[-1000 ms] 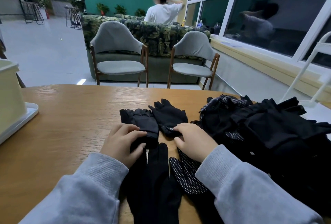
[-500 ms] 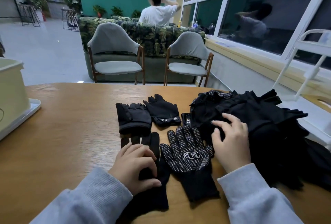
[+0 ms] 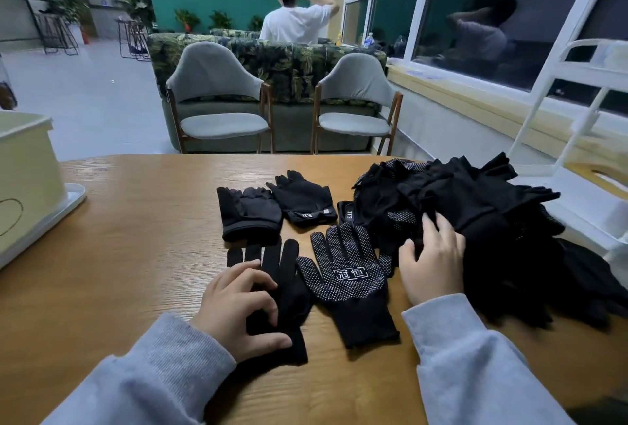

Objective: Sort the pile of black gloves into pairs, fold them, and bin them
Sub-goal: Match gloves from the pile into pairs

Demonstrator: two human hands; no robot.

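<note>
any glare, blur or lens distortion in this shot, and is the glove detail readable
Head view: wide-angle bending curves the table edge and tilts the window frame; the dark window glass mirrors the seated person; the dotted glove is sharp, its logo legible; the glove pile merges into near-featureless black under the right hand; no strong glare on the wood.

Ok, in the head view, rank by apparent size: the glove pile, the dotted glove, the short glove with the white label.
1. glove pile
2. dotted glove
3. short glove with the white label; it lies farther away, so its rank against the dotted glove is unsure.

Four single gloves (image 3: pixel 343 275) laid out, one pile (image 3: pixel 475 207), two chairs (image 3: pixel 217 98)
</note>
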